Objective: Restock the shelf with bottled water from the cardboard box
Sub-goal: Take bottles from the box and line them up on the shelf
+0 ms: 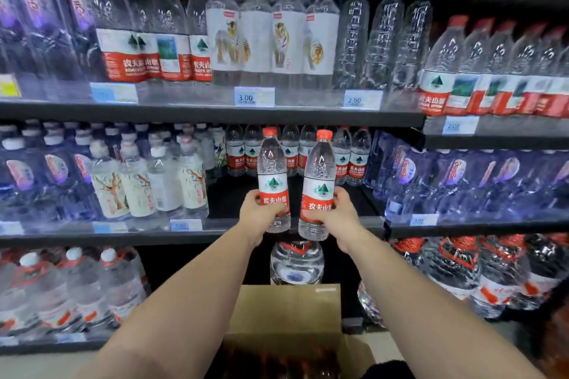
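Gripping a red-capped water bottle [271, 163] upright in the left hand [260, 212], a second bottle [320, 169] in the right hand [337, 217], both just before the front edge of the middle shelf [221, 226], above the cardboard box [286, 311].

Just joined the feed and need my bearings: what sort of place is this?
Most likely a shop's drinks aisle: shelves packed with water bottles, price tags along the shelf edges, and an open cardboard box in front.

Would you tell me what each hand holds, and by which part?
The left hand grips one clear plastic red-capped water bottle, the right hand a second bottle, both around the lower red label.
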